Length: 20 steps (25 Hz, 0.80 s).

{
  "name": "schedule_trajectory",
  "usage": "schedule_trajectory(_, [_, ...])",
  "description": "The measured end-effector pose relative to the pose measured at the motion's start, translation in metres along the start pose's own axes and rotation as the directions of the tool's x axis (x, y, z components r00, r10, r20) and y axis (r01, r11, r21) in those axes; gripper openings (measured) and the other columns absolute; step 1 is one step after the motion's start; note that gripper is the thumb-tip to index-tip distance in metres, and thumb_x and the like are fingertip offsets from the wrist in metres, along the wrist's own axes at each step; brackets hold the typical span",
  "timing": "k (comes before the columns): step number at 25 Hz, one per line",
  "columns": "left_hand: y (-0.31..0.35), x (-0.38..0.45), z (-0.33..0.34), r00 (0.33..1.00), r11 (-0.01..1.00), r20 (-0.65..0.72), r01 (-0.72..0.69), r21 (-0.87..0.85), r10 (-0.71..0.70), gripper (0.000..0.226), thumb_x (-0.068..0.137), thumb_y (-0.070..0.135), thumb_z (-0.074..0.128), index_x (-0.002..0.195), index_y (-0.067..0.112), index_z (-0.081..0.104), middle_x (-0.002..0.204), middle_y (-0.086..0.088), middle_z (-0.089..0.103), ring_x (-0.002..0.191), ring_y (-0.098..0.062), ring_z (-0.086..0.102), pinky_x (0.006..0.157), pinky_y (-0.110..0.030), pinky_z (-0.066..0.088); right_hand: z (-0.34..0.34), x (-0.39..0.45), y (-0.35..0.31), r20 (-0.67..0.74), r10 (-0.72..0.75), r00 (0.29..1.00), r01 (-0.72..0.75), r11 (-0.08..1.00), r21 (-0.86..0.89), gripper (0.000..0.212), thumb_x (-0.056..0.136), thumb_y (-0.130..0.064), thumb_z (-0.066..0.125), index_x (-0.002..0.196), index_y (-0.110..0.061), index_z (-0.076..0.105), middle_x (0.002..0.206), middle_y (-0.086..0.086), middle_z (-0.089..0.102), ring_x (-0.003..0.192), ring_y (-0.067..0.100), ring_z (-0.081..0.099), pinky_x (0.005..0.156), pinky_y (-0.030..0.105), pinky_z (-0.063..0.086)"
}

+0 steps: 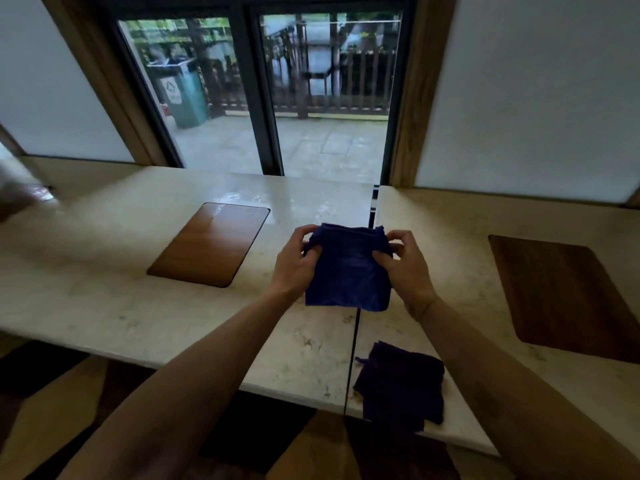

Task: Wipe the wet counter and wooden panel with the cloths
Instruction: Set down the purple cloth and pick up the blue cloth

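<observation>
While looking down from head height: big pale marble counter (pixel 104 299) across the whole width, split by a dark seam just right of middle, shiny with wet near the window (pixel 263 98). Behind that glass, a paved yard, a fence and a green bin (pixel 183 95). Set into the left slab, a wooden panel (pixel 211 244), glossy, a few wet streaks at its far edge. Another darker wooden panel (pixel 568 296) set into the right slab, well apart from the first.

Then the cloths, both dark blue. Held-up cloth (pixel 346 271) hanging over the seam, above the counter, folded roughly square. Left hand (pixel 294 261) pinching its top left edge, fingers curled onto the fabric. Right hand (pixel 403 261) doing the same on the top right edge, thumb and fingers clamped on it. Spare cloth (pixel 401 386) lying crumpled near the front edge of the right slab, just beside the seam, under the right forearm.
</observation>
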<state>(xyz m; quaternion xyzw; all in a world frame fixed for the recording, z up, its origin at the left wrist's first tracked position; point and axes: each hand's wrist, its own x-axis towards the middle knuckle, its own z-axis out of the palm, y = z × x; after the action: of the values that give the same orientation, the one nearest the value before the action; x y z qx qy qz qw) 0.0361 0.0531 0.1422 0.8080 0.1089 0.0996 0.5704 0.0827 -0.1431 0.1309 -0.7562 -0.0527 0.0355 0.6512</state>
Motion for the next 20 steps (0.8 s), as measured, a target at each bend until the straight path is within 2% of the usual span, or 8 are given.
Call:
schedule_trajectory(3, [-0.014,-0.001,-0.027,1.000,1.000,0.004,0.018,0.007,-0.018,0.031,0.101,0.015,0.047,0.127,0.031,0.053,0.116,-0.007,0.066,0.105,-0.024,0.063,0.088,-0.046,0.056,0.025,-0.005,-0.002,-0.018,-0.026,1.000,0.025,0.998,-0.052,0.025,0.093,-0.011,0.063,0.109,-0.027,0.053,0.113,0.001,0.061,0.103,0.020,0.061,0.082,0.038,0.056])
schedule_trajectory(7, [-0.042,0.007,-0.058,0.995,0.998,0.076,0.064,0.018,-0.065,0.031,0.101,0.015,0.049,0.128,0.029,0.053,0.115,-0.008,0.066,0.105,-0.025,0.064,0.090,-0.047,0.056,0.062,-0.015,0.002,-0.094,0.032,0.995,-0.040,0.996,-0.083,0.025,0.092,-0.010,0.064,0.111,-0.024,0.055,0.107,-0.007,0.060,0.102,0.016,0.059,0.088,0.040,0.055])
schedule_trajectory(10, [-0.063,0.008,-0.068,0.982,0.993,0.155,0.115,-0.017,-0.111,0.029,0.101,0.016,0.049,0.123,0.034,0.051,0.114,-0.007,0.066,0.103,-0.025,0.065,0.090,-0.048,0.058,0.083,-0.031,0.012,-0.149,0.094,0.984,-0.108,0.991,-0.085,0.025,0.092,-0.012,0.065,0.110,-0.025,0.056,0.112,-0.001,0.062,0.103,0.018,0.060,0.090,0.045,0.055])
schedule_trajectory(12, [-0.076,0.004,-0.068,0.966,0.991,0.223,0.135,-0.019,-0.127,0.028,0.101,0.015,0.050,0.126,0.029,0.052,0.112,-0.008,0.066,0.102,-0.026,0.066,0.085,-0.043,0.059,0.089,-0.045,0.024,-0.209,0.121,0.970,-0.143,0.985,-0.094,0.024,0.091,-0.011,0.066,0.108,-0.025,0.055,0.115,0.004,0.063,0.104,0.021,0.062,0.089,0.047,0.056])
schedule_trajectory(14, [-0.084,-0.001,-0.065,0.957,0.990,0.263,0.133,-0.036,-0.119,0.028,0.102,0.013,0.050,0.127,0.023,0.052,0.112,-0.011,0.065,0.101,-0.026,0.066,0.075,-0.034,0.059,0.088,-0.055,0.031,-0.241,0.139,0.961,-0.170,0.979,-0.113,0.025,0.090,-0.010,0.067,0.107,-0.025,0.055,0.113,0.004,0.064,0.103,0.022,0.062,0.087,0.044,0.056])
schedule_trajectory(16, [-0.086,-0.004,-0.062,0.951,0.990,0.289,0.129,-0.054,-0.108,0.026,0.102,0.013,0.049,0.124,0.026,0.051,0.114,-0.010,0.065,0.101,-0.024,0.065,0.070,-0.029,0.058,0.086,-0.059,0.034,-0.258,0.147,0.955,-0.182,0.976,-0.119,0.025,0.090,-0.008,0.067,0.106,-0.024,0.055,0.112,0.003,0.064,0.104,0.022,0.062,0.086,0.039,0.055])
schedule_trajectory(20, [-0.095,-0.009,-0.055,0.946,0.984,0.289,0.172,-0.054,-0.150,0.026,0.101,0.012,0.050,0.121,0.028,0.051,0.112,-0.009,0.065,0.100,-0.024,0.066,0.081,-0.043,0.060,0.084,-0.062,0.041,-0.256,0.167,0.952,-0.203,0.972,-0.120,0.027,0.090,-0.009,0.066,0.109,-0.025,0.055,0.113,0.002,0.065,0.103,0.019,0.063,0.079,0.031,0.053])
